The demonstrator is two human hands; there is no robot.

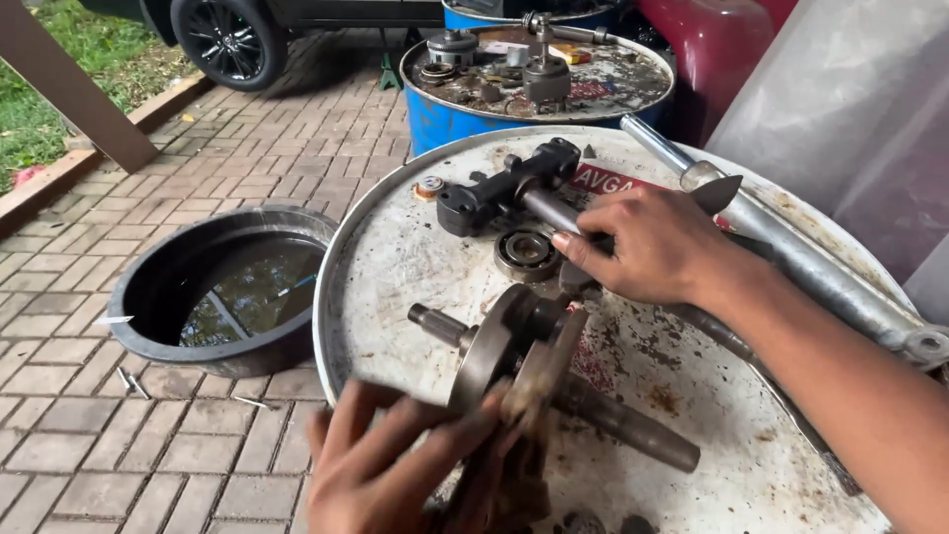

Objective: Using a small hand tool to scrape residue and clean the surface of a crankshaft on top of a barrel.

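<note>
A rusty crankshaft (504, 336) with two round webs and tapered shaft ends lies on the white drum top (395, 257). My left hand (386, 465), blurred at the bottom, grips the crankshaft's lower part from the near side. My right hand (652, 242) is closed around the steel shaft of a black T-shaped tool (504, 188), which points away to the upper left. A ball bearing (526, 254) lies flat between the tool and the crankshaft, just left of my right fingers.
A black basin (158, 297) with dark liquid stands on the brick paving left of the drum. A long metal tube (811, 262) lies along the drum's right edge. Behind, a blue drum (445, 119) carries several engine parts. A car wheel (225, 38) is at the top left.
</note>
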